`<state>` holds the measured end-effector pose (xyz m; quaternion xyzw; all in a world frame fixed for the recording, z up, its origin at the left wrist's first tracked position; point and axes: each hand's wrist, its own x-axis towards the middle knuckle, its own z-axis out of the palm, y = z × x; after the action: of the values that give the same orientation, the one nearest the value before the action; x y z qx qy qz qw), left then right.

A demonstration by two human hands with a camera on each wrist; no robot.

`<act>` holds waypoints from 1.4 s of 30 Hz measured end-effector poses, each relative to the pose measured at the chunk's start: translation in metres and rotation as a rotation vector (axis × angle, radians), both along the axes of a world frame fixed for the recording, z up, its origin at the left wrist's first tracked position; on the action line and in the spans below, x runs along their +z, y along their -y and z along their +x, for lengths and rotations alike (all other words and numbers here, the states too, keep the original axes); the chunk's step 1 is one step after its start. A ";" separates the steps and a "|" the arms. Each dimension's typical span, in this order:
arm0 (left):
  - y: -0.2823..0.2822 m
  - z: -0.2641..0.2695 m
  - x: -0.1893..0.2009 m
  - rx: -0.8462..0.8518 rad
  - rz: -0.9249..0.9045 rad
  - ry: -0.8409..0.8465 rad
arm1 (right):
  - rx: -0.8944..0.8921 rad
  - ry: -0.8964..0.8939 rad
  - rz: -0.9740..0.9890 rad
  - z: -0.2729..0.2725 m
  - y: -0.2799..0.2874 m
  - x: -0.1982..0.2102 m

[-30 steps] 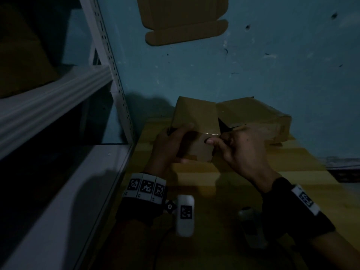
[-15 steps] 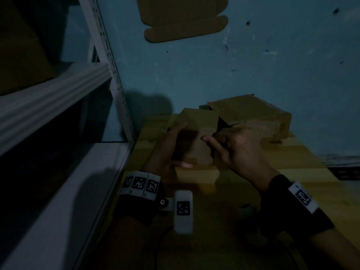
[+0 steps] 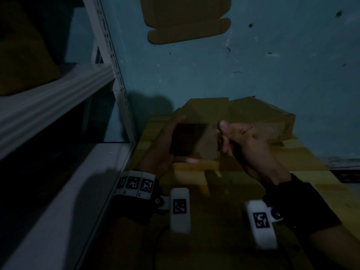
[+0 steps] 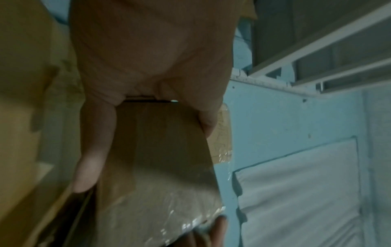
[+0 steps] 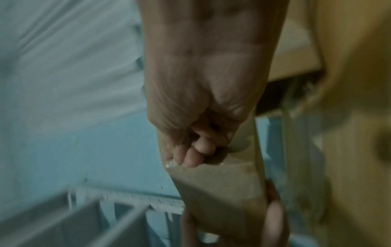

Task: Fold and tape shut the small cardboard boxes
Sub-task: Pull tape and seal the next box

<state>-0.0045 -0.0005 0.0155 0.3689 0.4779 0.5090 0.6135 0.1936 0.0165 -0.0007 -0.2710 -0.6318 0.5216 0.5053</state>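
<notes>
A small box (image 3: 202,141) is held above the table (image 3: 292,184) between the left hand (image 3: 161,147), on its left side, and the right hand (image 3: 247,145), at its right edge. Behind it, more boxes (image 3: 259,117) are set on the table against the wall (image 3: 253,65), on which a flat piece of cardboard (image 3: 187,18) is placed higher up. A shelf rack (image 3: 58,98) is found left of the table.

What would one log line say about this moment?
left hand: grips small box | right hand: pinches its taped edge | box above wooden table
</notes>
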 end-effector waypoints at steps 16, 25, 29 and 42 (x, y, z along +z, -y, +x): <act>-0.002 -0.009 -0.007 0.016 0.087 0.047 | 0.070 -0.014 -0.085 -0.007 0.000 0.003; -0.003 -0.009 -0.012 -0.092 0.109 0.072 | 0.287 -0.280 -0.198 -0.004 -0.001 -0.003; -0.004 -0.015 -0.010 -0.042 0.115 -0.040 | 0.269 -0.373 -0.258 -0.006 0.002 -0.006; -0.010 -0.020 -0.008 0.209 0.087 -0.196 | 0.095 -0.195 -0.223 -0.015 0.008 -0.007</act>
<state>-0.0241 0.0097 0.0070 0.3912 0.5487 0.5522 0.4909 0.1786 0.0085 -0.0082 -0.2433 -0.5301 0.6358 0.5055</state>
